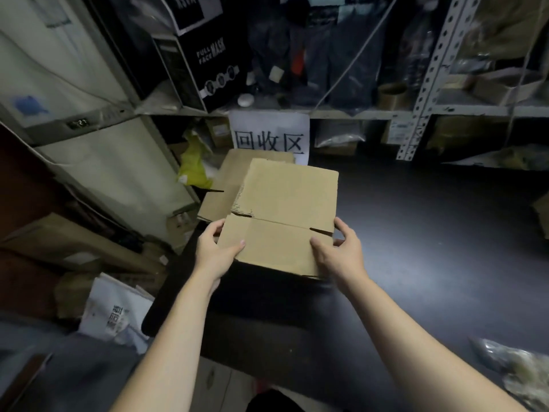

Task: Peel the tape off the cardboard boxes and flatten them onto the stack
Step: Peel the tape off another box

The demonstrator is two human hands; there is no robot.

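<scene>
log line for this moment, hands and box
left hand: grips flattened cardboard box, left edge | right hand: grips right edge | cardboard stack: just beyond box, partly covered

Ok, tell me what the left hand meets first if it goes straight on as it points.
The left hand grips the cardboard box at its left edge, so that comes first; beyond it, probably the flattened stack lying behind, though depth is unclear.

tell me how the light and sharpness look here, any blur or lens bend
Head view: light pools on the flattened box, the dark table fades into shadow; the shelf upright leans from wide-angle distortion; the lower-right bag is blurred.
</scene>
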